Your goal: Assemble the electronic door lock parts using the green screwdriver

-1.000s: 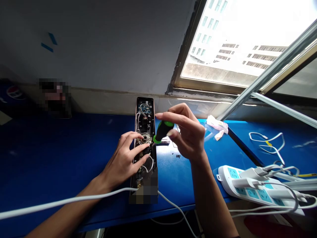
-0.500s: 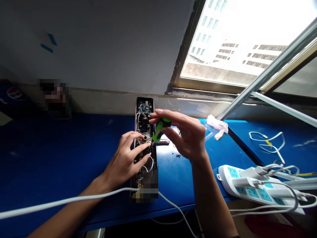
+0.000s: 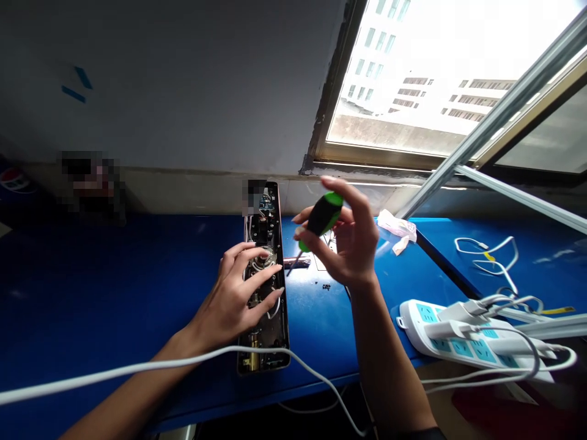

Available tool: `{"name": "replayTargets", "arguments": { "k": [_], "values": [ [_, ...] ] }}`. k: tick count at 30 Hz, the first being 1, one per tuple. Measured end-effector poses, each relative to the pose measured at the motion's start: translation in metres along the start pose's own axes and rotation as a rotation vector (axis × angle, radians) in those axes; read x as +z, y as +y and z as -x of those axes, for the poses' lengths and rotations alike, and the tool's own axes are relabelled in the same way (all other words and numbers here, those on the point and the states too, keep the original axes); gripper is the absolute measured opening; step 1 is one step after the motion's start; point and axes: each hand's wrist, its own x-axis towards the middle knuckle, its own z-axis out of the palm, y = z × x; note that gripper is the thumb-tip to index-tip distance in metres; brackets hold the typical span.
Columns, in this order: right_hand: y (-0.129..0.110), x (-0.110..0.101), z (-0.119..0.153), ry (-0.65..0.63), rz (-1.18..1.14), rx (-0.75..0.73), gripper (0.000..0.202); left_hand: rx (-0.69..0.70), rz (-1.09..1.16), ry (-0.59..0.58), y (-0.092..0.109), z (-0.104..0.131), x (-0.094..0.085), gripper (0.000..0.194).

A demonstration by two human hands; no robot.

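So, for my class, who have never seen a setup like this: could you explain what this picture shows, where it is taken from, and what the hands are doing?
There is no robot here, only a person's two bare hands. The single view comes from a camera worn on the person's head, looking forward and down.

The left hand rests with spread fingers on a long, narrow open case with wires and electronic parts inside. The right hand holds a black and green screwdriver, its shaft slanting down beside the case.

Also on the blue table are small dark pieces, too small to identify surely, and a crumpled wrapper. To the right is a white power strip with plugs in it. A white cable crosses the foreground.
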Motion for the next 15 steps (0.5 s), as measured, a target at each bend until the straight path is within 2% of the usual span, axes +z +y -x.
{"name": "replayTargets", "arguments": {
  "k": [2, 5, 8, 15],
  "values": [
    [0.003, -0.012, 0.0, 0.028, 0.054, 0.017, 0.06, 0.027, 0.011, -0.054, 0.003, 0.0, 0.001, 0.039],
    [0.009, -0.027, 0.001, -0.182, 0.152, 0.162, 0.052, 0.055, 0.016, -0.141, 0.007, 0.0, 0.004, 0.044],
    [0.016, -0.032, 0.005, -0.36, 0.214, 0.3, 0.048, 0.072, -0.005, -0.187, 0.009, 0.0, 0.005, 0.043],
    [0.029, -0.025, 0.011, -0.436, 0.211, 0.369, 0.048, 0.072, -0.027, -0.178, 0.008, 0.001, 0.007, 0.04]
  ]
}}
